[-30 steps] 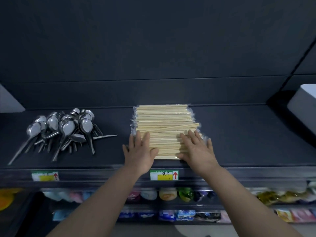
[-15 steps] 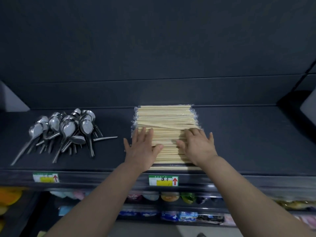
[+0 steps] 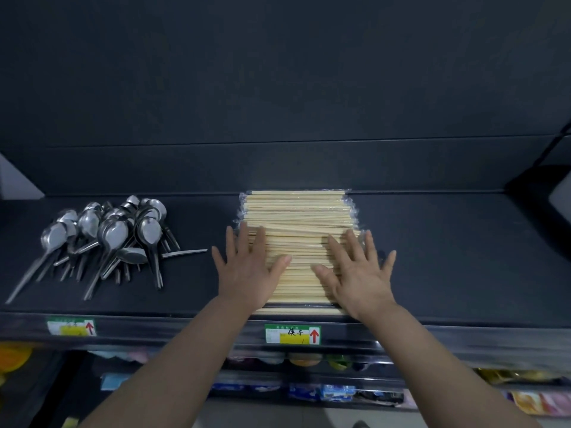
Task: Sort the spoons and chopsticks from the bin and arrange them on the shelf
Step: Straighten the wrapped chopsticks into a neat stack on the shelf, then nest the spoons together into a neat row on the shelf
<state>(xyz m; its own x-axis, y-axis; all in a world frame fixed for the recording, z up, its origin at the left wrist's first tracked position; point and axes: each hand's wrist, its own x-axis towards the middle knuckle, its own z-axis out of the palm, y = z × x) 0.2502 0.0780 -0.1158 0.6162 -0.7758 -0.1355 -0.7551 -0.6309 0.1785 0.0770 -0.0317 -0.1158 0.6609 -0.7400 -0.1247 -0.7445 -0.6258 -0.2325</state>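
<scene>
A: Your right hand (image 3: 361, 273) has uncurled since half a second ago. Its fingers were bent on the chopsticks (image 3: 296, 211); now they lie straight and fanned out.

B: And your left hand (image 3: 247, 270)?

A: Flat too, palm down, fingers spread. It rests on the left part of the pile, with its little finger out over the bare shelf (image 3: 448, 257).

B: So you grip nothing?

A: Nothing. Both your hands lie flat on the near half of the pile, thumbs pointing towards each other, with a strip of chopsticks showing between them.

B: Where does the pile sit?

A: In the middle of the dark shelf, in clear wrappers, the sticks lying crosswise from near the back wall to the front edge. A green and yellow label (image 3: 292, 334) with a red arrow sits just below it.

B: The spoons?

A: The spoons (image 3: 114, 233) lie heaped at the left of the same shelf, apart from your left hand, bowls to the back, handles towards you. One spoon lies crosswise, its handle pointing right.
</scene>
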